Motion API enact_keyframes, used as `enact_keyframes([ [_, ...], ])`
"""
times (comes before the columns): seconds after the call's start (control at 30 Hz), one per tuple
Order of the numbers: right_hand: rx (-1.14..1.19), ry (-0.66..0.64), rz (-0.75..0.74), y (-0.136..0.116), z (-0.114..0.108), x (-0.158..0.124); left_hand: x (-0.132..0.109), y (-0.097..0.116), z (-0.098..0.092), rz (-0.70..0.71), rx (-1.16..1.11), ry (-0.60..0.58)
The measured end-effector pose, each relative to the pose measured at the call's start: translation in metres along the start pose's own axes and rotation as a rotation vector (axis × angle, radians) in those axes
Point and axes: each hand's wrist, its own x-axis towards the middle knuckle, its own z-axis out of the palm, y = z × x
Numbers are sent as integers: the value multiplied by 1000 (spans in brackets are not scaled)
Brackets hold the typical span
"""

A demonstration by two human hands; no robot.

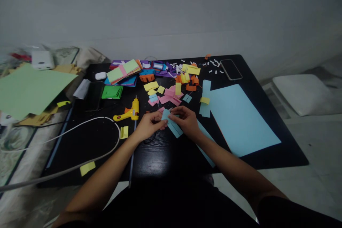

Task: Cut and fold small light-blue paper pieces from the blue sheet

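Both hands meet over the middle of the black table (pixel 278 156). My left hand (pixel 150 125) pinches the near left edge of a small light blue paper strip (pixel 173 126). My right hand (pixel 187 121) lies curled on top of the same strip, fingers closed on it. The strip runs diagonally between the two hands. A dark loop, perhaps scissors handles (pixel 149 139), shows under my left wrist. A yellow glue gun (pixel 129 113) lies just left of my left hand.
A large light blue sheet (pixel 240 121) lies to the right. Cut pink, yellow and orange pieces (pixel 171 89) are scattered behind the hands. A phone (pixel 231 69) sits at the back right, a white cable (pixel 88 156) loops at left, and green paper (pixel 26 89) lies beside the table.
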Motion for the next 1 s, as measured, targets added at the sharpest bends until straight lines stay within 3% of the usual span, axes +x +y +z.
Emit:
enact_keyframes([
  [0.23,-15,-63,-41,2,-1,1,-1,0,1,19,13,20],
  [0.4,-21,-111,-96,3,-1,2,0,3,2,123,-60,165],
  [0.6,-5,-138,-101,-2,-2,1,0,5,4,176,-90,168],
  [0.83,0,-140,-92,-1,-2,2,0,7,-1,212,13,126],
  [1.0,-38,-154,-94,-3,-3,0,-4,10,-4,304,211,145],
])
